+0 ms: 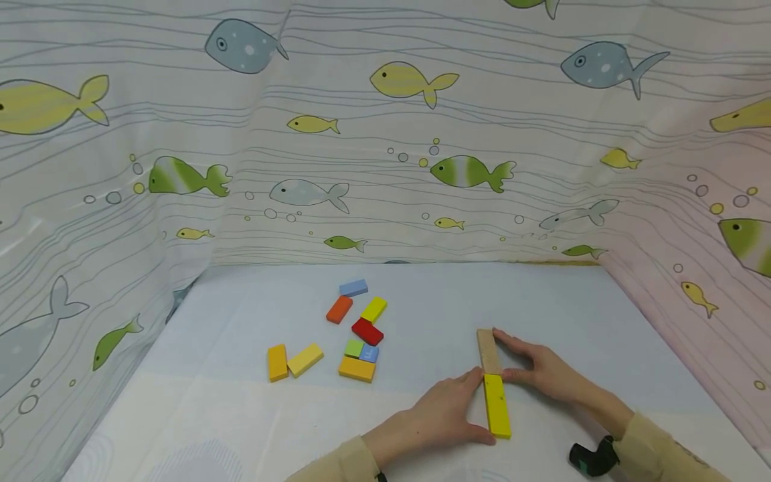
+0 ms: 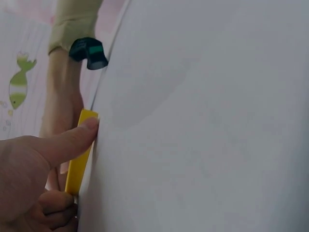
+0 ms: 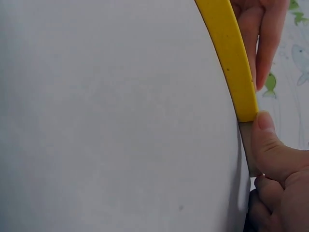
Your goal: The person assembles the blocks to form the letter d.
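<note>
Two long flat blocks lie end to end on the right part of the table, a bright yellow block (image 1: 496, 408) nearer and a plain wooden block (image 1: 488, 351) beyond it. My left hand (image 1: 436, 414) pinches the yellow block lengthwise, its thumb at the near end and fingertips by the joint. With thumb and index finger, my right hand (image 1: 551, 373) spans the wooden block from the right side. In the right wrist view, the right thumb (image 3: 266, 133) lies on the wooden block, close to where it meets the yellow block (image 3: 236, 72).
Left of centre are a blue block (image 1: 353, 288), orange-red block (image 1: 340, 309), yellow block (image 1: 374, 309), red block (image 1: 367, 331) and small green block (image 1: 353, 348). Two yellow-orange blocks (image 1: 278, 363) sit further left. Fish-patterned curtains (image 1: 361, 147) enclose the table (image 1: 211, 415).
</note>
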The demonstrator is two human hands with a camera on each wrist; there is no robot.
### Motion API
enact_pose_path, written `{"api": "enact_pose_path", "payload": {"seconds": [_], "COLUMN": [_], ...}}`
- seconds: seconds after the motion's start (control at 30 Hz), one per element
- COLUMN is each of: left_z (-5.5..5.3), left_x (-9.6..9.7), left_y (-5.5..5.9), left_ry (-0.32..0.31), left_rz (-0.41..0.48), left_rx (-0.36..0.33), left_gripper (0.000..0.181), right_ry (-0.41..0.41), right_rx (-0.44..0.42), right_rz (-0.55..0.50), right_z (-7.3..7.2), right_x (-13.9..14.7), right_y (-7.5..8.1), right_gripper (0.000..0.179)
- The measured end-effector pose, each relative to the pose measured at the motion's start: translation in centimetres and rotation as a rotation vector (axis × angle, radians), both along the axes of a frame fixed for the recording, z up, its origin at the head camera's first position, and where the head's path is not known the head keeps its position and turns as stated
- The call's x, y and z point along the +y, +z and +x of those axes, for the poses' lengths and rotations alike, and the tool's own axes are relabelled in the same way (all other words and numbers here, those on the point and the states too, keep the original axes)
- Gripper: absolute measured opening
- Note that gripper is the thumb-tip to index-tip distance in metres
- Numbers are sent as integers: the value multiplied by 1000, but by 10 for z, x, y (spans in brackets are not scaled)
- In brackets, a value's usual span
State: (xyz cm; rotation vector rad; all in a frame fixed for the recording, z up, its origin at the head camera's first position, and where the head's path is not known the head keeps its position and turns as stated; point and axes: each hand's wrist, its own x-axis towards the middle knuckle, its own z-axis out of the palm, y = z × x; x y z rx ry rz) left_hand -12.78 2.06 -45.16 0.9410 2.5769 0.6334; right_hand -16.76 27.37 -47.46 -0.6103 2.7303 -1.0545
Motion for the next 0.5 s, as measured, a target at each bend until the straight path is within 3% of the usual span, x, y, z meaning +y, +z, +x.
{"api": "enact_pose_path", "payload": {"seconds": [0.5], "left_z": [2], "left_x": [2], "left_y": [-1], "left_ry": [21], "left_rz": [-25], "left_rx": [28], "left_gripper": [99], "right_ry": [-99], "right_rx": [36], "right_rz": [-5], "right_z": [30], "right_x": [-4], "right_y": [-3], "right_gripper": [74]}}
